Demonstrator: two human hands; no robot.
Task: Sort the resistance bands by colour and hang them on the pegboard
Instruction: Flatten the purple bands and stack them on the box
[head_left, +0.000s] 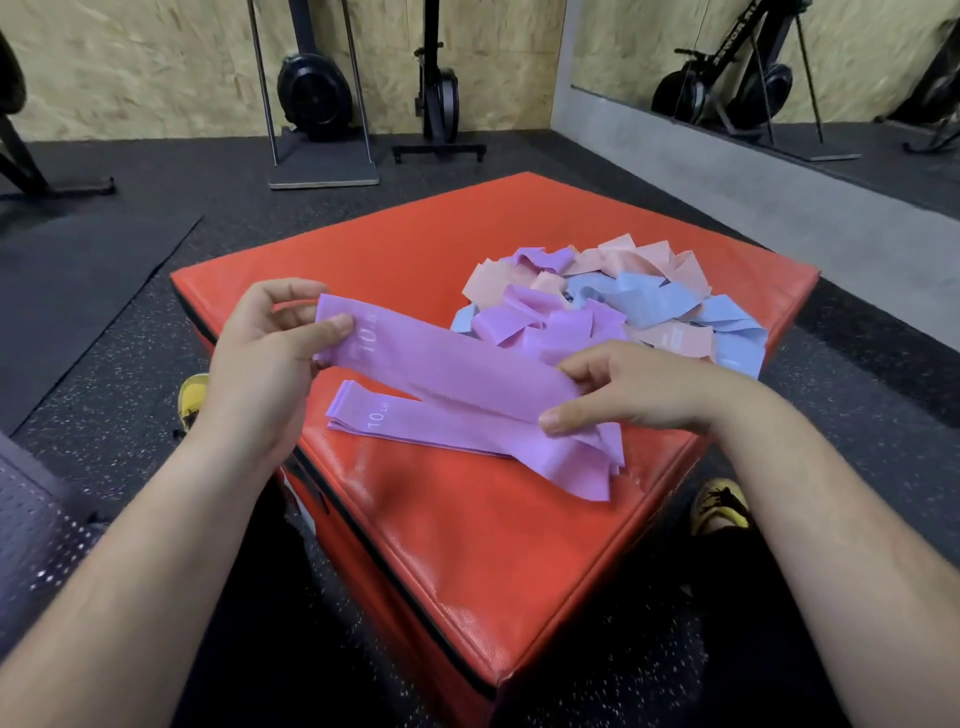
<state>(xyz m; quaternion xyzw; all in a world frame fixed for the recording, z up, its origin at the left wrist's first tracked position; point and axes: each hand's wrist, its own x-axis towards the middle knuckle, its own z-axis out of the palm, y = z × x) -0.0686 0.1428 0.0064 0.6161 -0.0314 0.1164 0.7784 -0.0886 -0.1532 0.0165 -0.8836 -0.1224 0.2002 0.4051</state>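
Recorder: Hands first. Left hand (270, 343) sat left of centre in the frame, thumb and fingers pinching one short end of a purple band (457, 364). Right hand (628, 389), right of centre, pinched the opposite end between thumb and fingers.

Checker: Band position?

Recorder: Spread flat between both hands, over the near part of the red box (467, 545), running from centre left down to centre right. A "10" was printed near the left thumb (rest of the print too blurred to read).

Checker: Anything beneath it?

Recorder: A stack of purple bands (415, 423) lay flat on the box top, just below the held one, marked "10 LB". Its right end was hidden behind the held band and the right hand. Whether the two touched could not be told.

Checker: Unsorted stock?

Recorder: A mixed pile (623, 301) of purple, pink and blue bands lay on the box towards its right corner, just above the right hand in the frame.

Checker: Surroundings?

Recorder: Dark speckled floor (104, 415); one yellow shoe (193, 397) at the box's left edge, another (722, 506) at lower right; upright rowing machine (314, 93) against the chipboard wall, top of frame; mirror (831, 78) upper right.
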